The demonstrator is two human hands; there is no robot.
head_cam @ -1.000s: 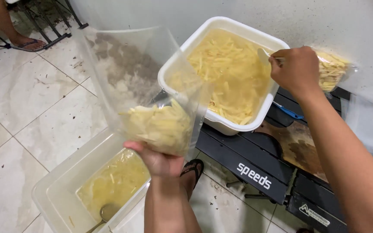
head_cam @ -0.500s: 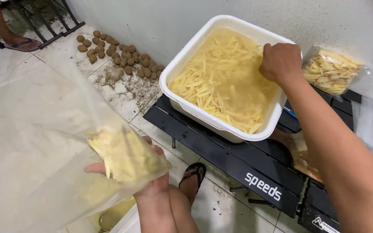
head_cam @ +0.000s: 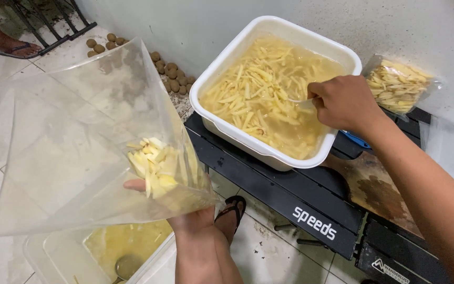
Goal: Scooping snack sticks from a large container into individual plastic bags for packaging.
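Left hand: palm up, I cradle the bag from below, cut potato sticks pooled in its corner.
Right hand: fist closed on a scoop handle, dipped into the tub.
Tub: white, on black bench, full of sticks in water.
Floor: second tub beneath the bag.

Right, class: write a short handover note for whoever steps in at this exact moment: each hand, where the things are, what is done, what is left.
Left hand: under the clear plastic bag, cupping the cut potato strips inside; the bag's mouth is open.
Right hand: over the white tub on the black bench, holding a utensil dipped in the water.
Done: a small load bagged; one filled bag sits behind the tub.
Left: most strips are in the tub's water.
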